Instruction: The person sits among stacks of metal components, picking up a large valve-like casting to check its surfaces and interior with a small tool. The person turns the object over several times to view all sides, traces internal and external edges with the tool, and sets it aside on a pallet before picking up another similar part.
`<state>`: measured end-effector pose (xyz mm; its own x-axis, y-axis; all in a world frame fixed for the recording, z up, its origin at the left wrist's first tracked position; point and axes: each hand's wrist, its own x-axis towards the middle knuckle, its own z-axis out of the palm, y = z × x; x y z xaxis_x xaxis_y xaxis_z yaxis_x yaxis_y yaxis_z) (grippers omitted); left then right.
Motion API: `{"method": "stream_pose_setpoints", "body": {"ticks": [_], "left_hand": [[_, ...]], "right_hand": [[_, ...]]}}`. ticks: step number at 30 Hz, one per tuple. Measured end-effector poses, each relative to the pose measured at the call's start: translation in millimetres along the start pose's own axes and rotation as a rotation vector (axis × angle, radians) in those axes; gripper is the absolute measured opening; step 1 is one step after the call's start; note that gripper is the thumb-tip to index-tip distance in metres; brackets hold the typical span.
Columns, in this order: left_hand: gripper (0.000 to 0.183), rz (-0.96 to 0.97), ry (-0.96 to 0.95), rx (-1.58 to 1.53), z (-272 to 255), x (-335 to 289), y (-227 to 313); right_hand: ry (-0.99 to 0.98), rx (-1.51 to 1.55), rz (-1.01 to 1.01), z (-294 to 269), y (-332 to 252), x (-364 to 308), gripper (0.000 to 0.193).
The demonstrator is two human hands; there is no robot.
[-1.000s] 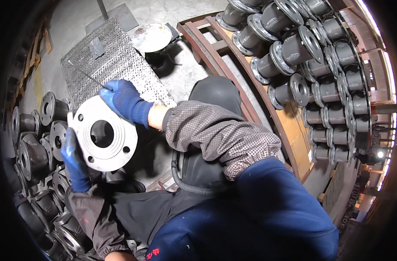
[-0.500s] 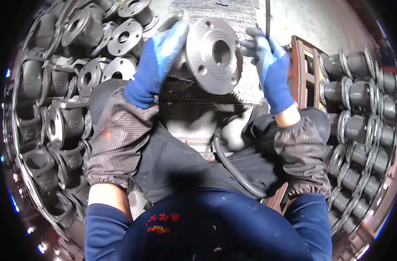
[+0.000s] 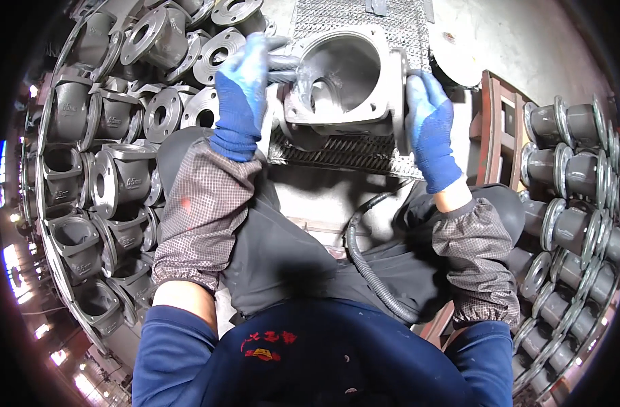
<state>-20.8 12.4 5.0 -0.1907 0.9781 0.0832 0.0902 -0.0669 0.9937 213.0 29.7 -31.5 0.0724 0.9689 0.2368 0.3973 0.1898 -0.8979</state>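
Note:
A grey cast-metal valve body (image 3: 393, 68) with flanges is between my hands, its wide square-flanged opening turned up toward me. My left hand (image 3: 245, 91), in a blue glove, is at its left side, fingers reaching across onto the left flange. My right hand (image 3: 428, 122), also gloved in blue, presses against the round flange on the right. Both hands hold the body from its sides, and parts of the fingers are hidden behind it. Under the body lies a ridged, metallic-looking mat (image 3: 344, 157); whether the body rests fully on it I cannot tell.
Similar flanged bodies (image 3: 123, 183) stand stacked in rows at my left. At the right are rows of flanged grey pipe pieces (image 3: 557, 224) beside a reddish-brown metal frame (image 3: 490, 129). A ribbed hose (image 3: 364, 264) runs between my legs.
The valve body has been turned: its round flange faced me before and now points right, with the large opening toward me. My right hand has come against it from being apart.

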Motion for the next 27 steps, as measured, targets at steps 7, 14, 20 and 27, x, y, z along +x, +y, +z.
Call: {"method": "stream_pose_setpoints", "body": {"ticks": [7, 14, 20, 27], "left_hand": [[0.052, -0.407, -0.114, -0.385, 11.5, -2.0, -86.7], [0.049, -0.456, -0.167, -0.376, 49.0, 13.5, -58.7], [0.046, -0.592, -0.242, -0.367, 43.0, 30.1, -58.9], [0.043, -0.390, -0.188, -0.299, 50.1, 26.8, -47.9]], "right_hand": [[0.111, 0.202, 0.341, -7.3, 21.1, -1.2, 0.032], [0.132, 0.373, 0.599, -12.7, 42.2, 1.8, 0.030], [0.034, 0.308, 0.612, -13.6, 44.5, 10.1, 0.026], [-0.029, 0.159, 0.312, -13.4, 55.3, 17.6, 0.025]]}}
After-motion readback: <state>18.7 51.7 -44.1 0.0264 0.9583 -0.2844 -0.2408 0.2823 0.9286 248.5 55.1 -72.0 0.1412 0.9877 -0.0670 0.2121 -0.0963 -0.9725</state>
